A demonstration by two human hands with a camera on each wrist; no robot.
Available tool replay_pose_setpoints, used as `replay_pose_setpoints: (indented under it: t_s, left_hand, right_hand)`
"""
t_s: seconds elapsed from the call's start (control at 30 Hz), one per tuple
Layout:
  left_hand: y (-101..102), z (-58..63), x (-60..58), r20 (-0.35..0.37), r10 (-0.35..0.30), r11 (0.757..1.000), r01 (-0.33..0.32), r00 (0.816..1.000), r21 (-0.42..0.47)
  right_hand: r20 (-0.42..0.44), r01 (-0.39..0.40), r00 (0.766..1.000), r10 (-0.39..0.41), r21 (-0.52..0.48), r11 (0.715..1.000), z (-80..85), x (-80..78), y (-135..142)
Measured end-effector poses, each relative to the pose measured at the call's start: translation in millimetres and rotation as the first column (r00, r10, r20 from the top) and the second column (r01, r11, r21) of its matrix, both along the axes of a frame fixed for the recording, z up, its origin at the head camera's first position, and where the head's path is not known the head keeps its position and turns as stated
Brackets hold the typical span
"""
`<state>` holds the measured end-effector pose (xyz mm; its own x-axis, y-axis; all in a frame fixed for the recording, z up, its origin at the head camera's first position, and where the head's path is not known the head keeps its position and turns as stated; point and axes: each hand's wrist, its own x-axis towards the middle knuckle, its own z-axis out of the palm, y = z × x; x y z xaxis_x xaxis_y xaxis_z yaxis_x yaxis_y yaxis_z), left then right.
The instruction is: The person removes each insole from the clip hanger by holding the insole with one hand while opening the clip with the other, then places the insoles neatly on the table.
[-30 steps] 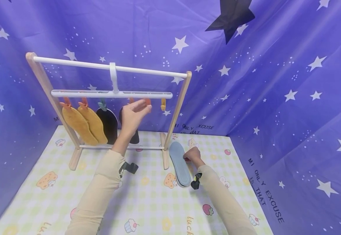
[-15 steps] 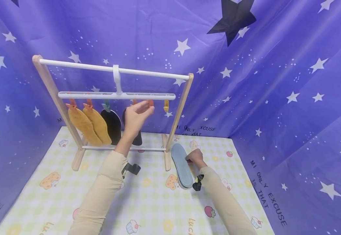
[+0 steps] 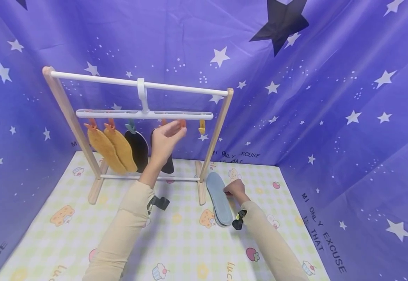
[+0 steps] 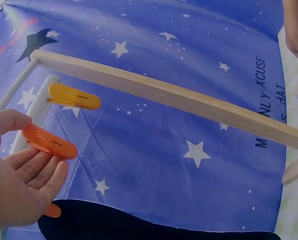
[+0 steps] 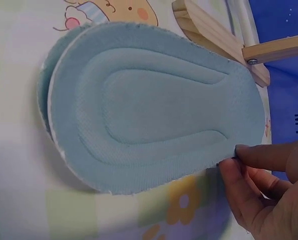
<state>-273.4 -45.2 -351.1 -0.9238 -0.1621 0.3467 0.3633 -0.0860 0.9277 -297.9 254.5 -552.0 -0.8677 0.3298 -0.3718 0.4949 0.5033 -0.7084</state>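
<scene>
Pinching the right edge of the upper pale-blue fabric-topped insole [image 5: 164, 110] with my right hand [image 3: 236, 189], I have it over a matching lower insole [image 5: 52, 57] on the patterned worktop [image 3: 186, 236]; whether it is lifted at all, I can't tell. Its long axis runs away from me, far end slanting left. My left hand [image 3: 164, 143] pinches an orange plastic clip [image 4: 51, 142] under the white plastic hanger [image 3: 144, 114] — higher and left of the insole, so my right is nearer. Between them stands the rack's pale wooden right post [image 3: 216, 136]; a yellow plastic clip [image 4: 76, 97] hangs beside the orange one, a black insole [image 3: 168, 166] behind my left wrist.
</scene>
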Motion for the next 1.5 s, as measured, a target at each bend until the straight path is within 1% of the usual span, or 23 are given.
replay_pose_setpoints:
  t_s: [0.1, 0.23, 0.33, 0.43, 0.53, 0.63, 0.7, 0.77, 0.83, 0.87, 0.9, 0.97, 1.03, 1.07, 1.13, 1.2, 1.27, 1.3, 1.33, 1.37, 1.4, 1.47, 1.5]
  left_hand:
    - [0.4, -0.7, -0.9, -0.008, 0.005, 1.0, -0.005, 1.0, -0.012]
    - [0.5, -1.6, -1.8, -0.018, 0.002, 1.0, -0.002, 1.0, -0.02]
    - [0.4, -1.6, -2.0, -0.026, 0.003, 1.0, -0.003, 1.0, -0.026]
    - [0.4, -1.2, -2.1, -0.035, 0.007, 0.999, -0.008, 0.999, -0.041]
    - [0.2, 0.0, -1.1, -0.038, 0.009, 0.998, -0.011, 0.999, -0.055]
    - [0.6, 1.8, 0.4, -0.039, 0.013, 0.997, -0.016, 0.999, -0.069]
    - [1.2, 2.8, 2.1, -0.046, 0.046, 0.994, -0.05, 0.998, -0.101]
    - [2.3, 4.3, 5.0, -0.077, 0.101, 0.982, -0.112, 0.992, -0.149]
    - [3.5, 6.1, 8.8, -0.134, 0.171, 0.96, -0.196, 0.976, -0.2]
    - [4.0, 7.2, 10.7, -0.174, 0.209, 0.944, -0.245, 0.962, -0.219]
    - [4.3, 8.7, 13.0, -0.216, 0.244, 0.929, -0.292, 0.945, -0.228]
    - [4.1, 11.6, 16.8, -0.297, 0.308, 0.901, -0.377, 0.904, -0.213]
    - [1.8, 14.1, 19.2, -0.344, 0.372, 0.881, -0.444, 0.862, -0.16]
    - [-0.2, 14.9, 19.8, -0.353, 0.404, 0.873, -0.471, 0.844, -0.127]
    - [-5.3, 15.7, 20.6, -0.351, 0.456, 0.859, -0.507, 0.818, -0.065]
    - [-11.1, 14.8, 20.5, -0.329, 0.499, 0.845, -0.535, 0.801, -0.021]
    - [-17.0, 12.5, 20.8, -0.302, 0.53, 0.831, -0.557, 0.793, -0.005]
    - [-19.8, 11.3, 21.3, -0.287, 0.538, 0.827, -0.562, 0.793, -0.003]
    - [-22.7, 9.9, 21.8, -0.27, 0.543, 0.824, -0.566, 0.795, -0.008]
    - [-25.4, 8.5, 22.4, -0.248, 0.543, 0.826, -0.563, 0.802, -0.012]
    - [-28.0, 7.2, 23.2, -0.225, 0.535, 0.833, -0.552, 0.814, -0.019]
    - [-34.0, 3.9, 22.8, -0.184, 0.499, 0.858, -0.513, 0.847, -0.035]
    - [-37.1, 2.6, 22.9, -0.164, 0.471, 0.874, -0.484, 0.867, -0.048]
  right_hand:
    - [0.002, 0.003, 1.0, -0.003, -0.006, 1.0, -0.1, 0.6, 0.6]
    - [-0.006, 0.003, 1.0, -0.003, -0.027, 1.0, 4.4, 3.3, 0.6]
    - [-0.038, -0.009, 0.999, 0.007, -0.047, 0.999, 10.0, 5.6, 1.0]
    - [-0.069, -0.021, 0.997, 0.018, -0.043, 0.999, 14.3, 5.8, 2.0]
    - [-0.103, -0.022, 0.995, 0.015, -0.062, 0.998, 18.8, 5.3, 2.6]
    - [-0.148, -0.025, 0.989, 0.006, -0.128, 0.991, 27.3, 5.5, 1.3]
    - [-0.18, -0.036, 0.984, 0.002, -0.187, 0.982, 35.1, 5.9, 0.1]
    - [-0.206, -0.052, 0.979, 0.0, -0.248, 0.967, 43.4, 6.1, -1.4]
    - [-0.234, -0.072, 0.972, -0.003, -0.31, 0.948, 52.0, 6.7, -3.1]
    - [-0.248, -0.076, 0.969, -0.009, -0.331, 0.941, 55.6, 6.6, -3.9]
    - [-0.262, -0.084, 0.965, -0.012, -0.35, 0.933, 59.5, 6.6, -5.2]
    - [-0.29, -0.091, 0.957, -0.023, -0.375, 0.922, 66.5, 6.3, -8.7]
    - [-0.321, -0.101, 0.947, -0.03, -0.383, 0.918, 73.8, 6.4, -14.2]
    - [-0.344, -0.108, 0.938, -0.036, -0.39, 0.914, 77.7, 7.1, -17.6]
    - [-0.406, -0.124, 0.912, -0.056, -0.402, 0.907, 86.1, 9.4, -25.3]
    - [-0.486, -0.149, 0.871, -0.079, -0.414, 0.898, 94.6, 12.2, -34.0]
    - [-0.573, -0.178, 0.813, -0.107, -0.419, 0.89, 102.2, 14.7, -42.6]
    - [-0.616, -0.201, 0.78, -0.113, -0.418, 0.886, 105.3, 15.6, -46.8]
    - [-0.656, -0.223, 0.745, -0.118, -0.413, 0.883, 108.3, 16.5, -51.4]
    - [-0.692, -0.249, 0.713, -0.113, -0.401, 0.882, 111.5, 17.6, -55.8]
    - [-0.722, -0.273, 0.684, -0.104, -0.386, 0.881, 114.4, 18.7, -60.3]
    - [-0.769, -0.324, 0.635, -0.072, -0.35, 0.879, 119.3, 20.8, -69.3]
    - [-0.785, -0.348, 0.618, -0.051, -0.331, 0.877, 121.5, 22.0, -73.8]
